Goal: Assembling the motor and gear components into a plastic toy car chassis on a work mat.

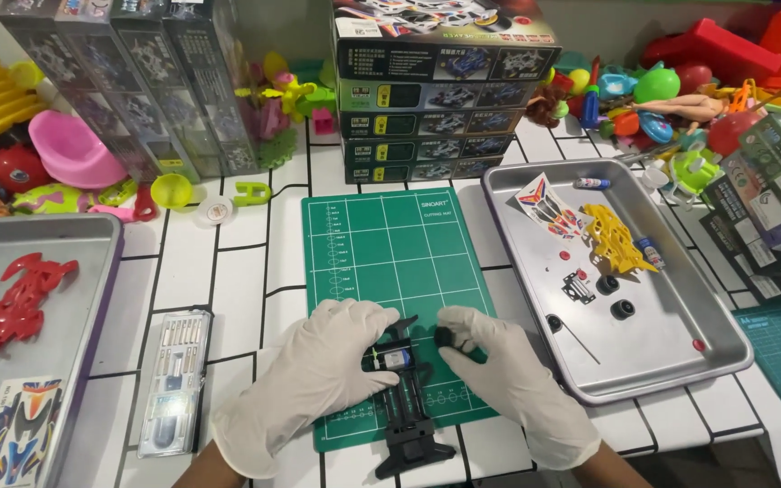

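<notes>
Two gloved hands work a black toy car frame (406, 398) at 6 o'clock on the green mat (390, 244). Left hand (318, 380) clamps the frame; right hand (508, 380) pinches a small black wheel (444, 337). Squeeze crooked and I'd bet the wheel pops off and rolls away.

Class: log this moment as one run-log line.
left hand: steadies black chassis | right hand: pinches black wheel | on green mat

Both hands wore thin white disposable gloves, slightly wrinkled at knuckles and fingers. The left hand (318, 370) and right hand (512, 380) were covered to the wrists, the cuffs ending loosely; no sleeves showed beyond them.
</notes>
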